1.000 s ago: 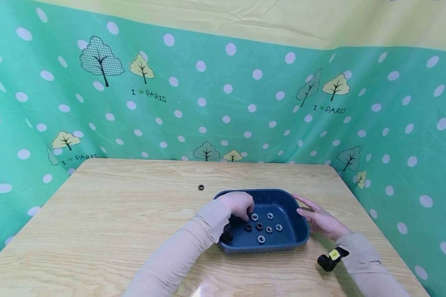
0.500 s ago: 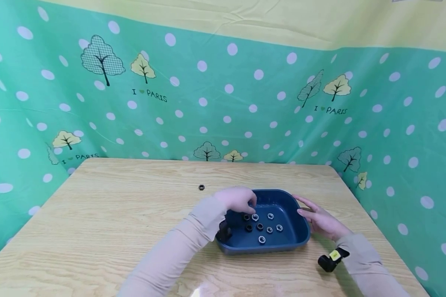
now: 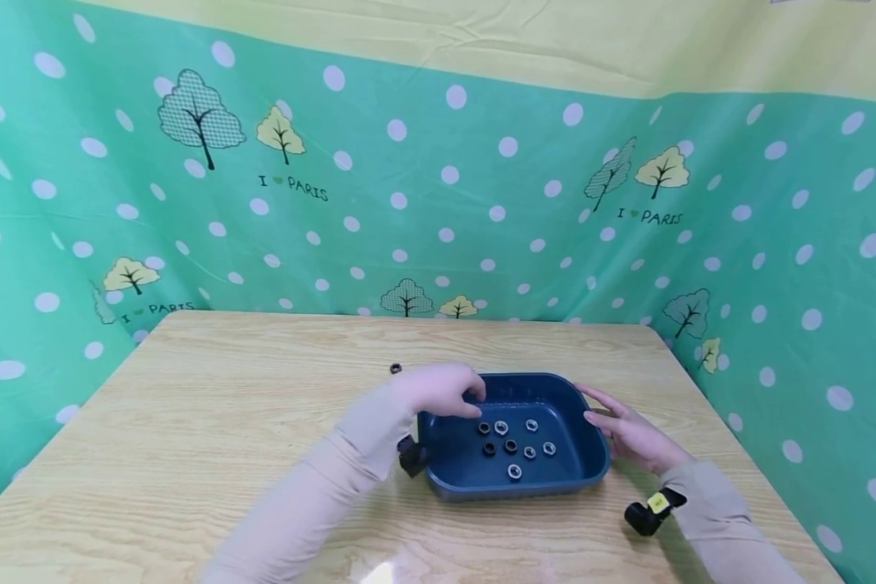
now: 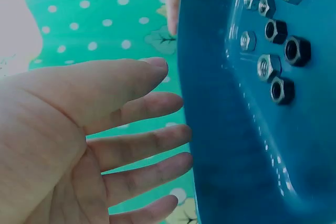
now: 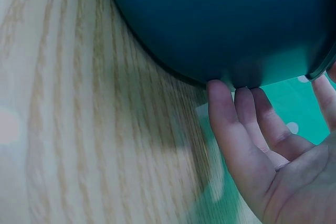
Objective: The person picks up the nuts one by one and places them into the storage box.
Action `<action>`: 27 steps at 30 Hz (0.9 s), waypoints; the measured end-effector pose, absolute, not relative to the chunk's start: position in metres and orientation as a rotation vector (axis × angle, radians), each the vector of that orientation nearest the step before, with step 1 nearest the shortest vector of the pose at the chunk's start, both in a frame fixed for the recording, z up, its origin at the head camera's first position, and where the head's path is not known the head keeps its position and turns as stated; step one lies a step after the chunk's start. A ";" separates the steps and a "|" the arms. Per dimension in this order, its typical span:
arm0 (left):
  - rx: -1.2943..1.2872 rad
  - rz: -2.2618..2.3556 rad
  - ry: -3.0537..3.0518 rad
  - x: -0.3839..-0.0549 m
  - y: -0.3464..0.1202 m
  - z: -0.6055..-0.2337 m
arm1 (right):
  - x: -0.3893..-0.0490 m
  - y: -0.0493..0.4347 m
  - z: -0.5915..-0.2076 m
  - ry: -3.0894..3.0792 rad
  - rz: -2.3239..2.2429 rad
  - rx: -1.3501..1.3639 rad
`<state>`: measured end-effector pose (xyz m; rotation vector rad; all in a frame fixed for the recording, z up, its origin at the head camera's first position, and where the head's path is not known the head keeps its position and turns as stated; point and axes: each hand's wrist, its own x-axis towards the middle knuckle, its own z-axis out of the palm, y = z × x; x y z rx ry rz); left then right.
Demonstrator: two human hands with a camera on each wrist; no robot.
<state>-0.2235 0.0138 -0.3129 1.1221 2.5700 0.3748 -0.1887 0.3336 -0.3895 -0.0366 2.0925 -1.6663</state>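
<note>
A blue rectangular tray (image 3: 584, 478) on the table holds several silver hex nuts (image 3: 514, 471) and three dark hex nuts (image 3: 510, 445). Over the tray's left end hovers my left hand (image 3: 441, 389); in the left wrist view its fingers (image 4: 142, 145) are spread, relaxed, and hold nothing. At the tray's right end, my right hand (image 3: 631, 434) touches the outside with its fingertips and lies by the rim. The right wrist view shows those fingers (image 5: 226, 114) extended against the outer wall.
One dark nut (image 3: 396, 368) lies alone on the wooden table (image 3: 212, 422), behind the tray and to its left, close to my left hand. A green dotted cloth (image 3: 350, 243) hangs behind the table and along its right side. Each wrist carries a black camera (image 3: 644, 517).
My left hand has lifted from the tray floor and moved left, its fingers loosening. A dark nut now shows where its fingers were. The right hand has stayed put.
</note>
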 end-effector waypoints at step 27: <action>0.643 1.019 2.815 -0.208 -0.044 -0.363 | -0.190 0.332 -0.393 2.110 -1.662 -0.027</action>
